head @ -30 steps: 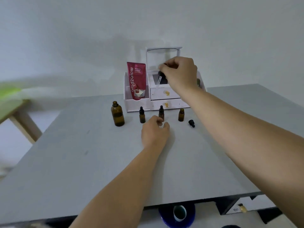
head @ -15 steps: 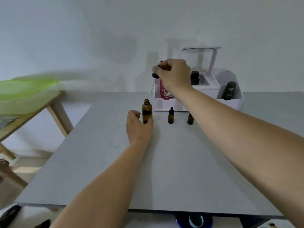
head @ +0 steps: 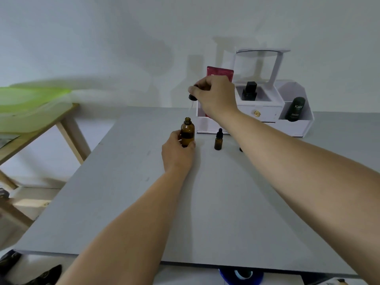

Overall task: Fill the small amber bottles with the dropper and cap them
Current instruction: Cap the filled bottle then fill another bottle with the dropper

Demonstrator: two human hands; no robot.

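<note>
A large amber bottle [head: 187, 133] stands upright and uncapped on the grey counter [head: 216, 202], toward its far middle. The left hand [head: 177, 154] wraps its fingers [head: 176, 135] around the lower body of this bottle, gripping it from the left and front. Above and just right of the open neck, the right hand [head: 216, 95] pinches the dropper [head: 192, 98] by its black bulb and collar, fingers closed tight on it; the thin glass tube hangs down, its tip above the bottle mouth and apart from it.

To the right of the large bottle stands a small amber bottle [head: 218, 140] with a black dropper cap on, upright on the counter. Further right, a dark bit of another item [head: 240, 149] peeks from behind the right forearm; what it is cannot be told.

Behind them, against the wall, sits a white organiser [head: 296, 128] with a gold-knobbed drawer. It holds a red tube [head: 221, 74], partly behind the right hand, a black square bottle [head: 249, 91] in the middle compartment, and a dark bottle [head: 296, 109] in the right compartment.

At the left, blurred, stands a wooden table [head: 67, 128] with something green [head: 30, 103] on it.
</note>
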